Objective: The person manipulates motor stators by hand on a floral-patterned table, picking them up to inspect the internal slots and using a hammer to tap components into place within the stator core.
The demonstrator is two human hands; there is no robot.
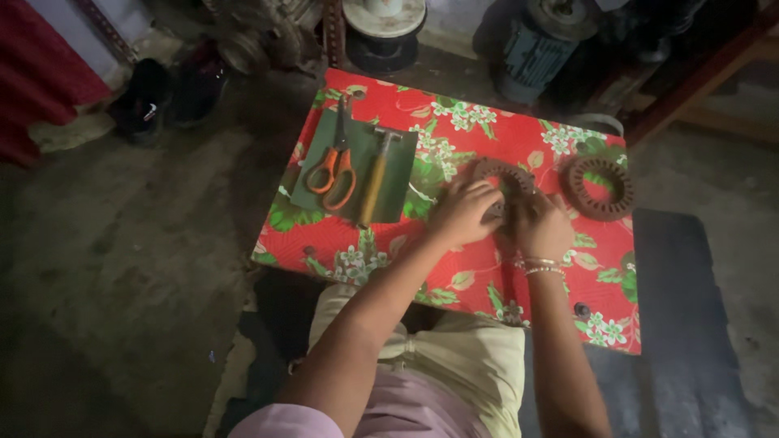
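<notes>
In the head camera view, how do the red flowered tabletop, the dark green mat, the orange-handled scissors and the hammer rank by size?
Largest to smallest:
1. Red flowered tabletop
2. Dark green mat
3. Orange-handled scissors and hammer: both look about equally long, so I won't rank them.

You are working with no package, label, sign or screen showing anywhere in this view. Nothing on the table [341, 243] is carrying a tag or a wrapper, and nothing at the dim edges of the floor around it is showing a printed panel or a lit display that can be made out.
</notes>
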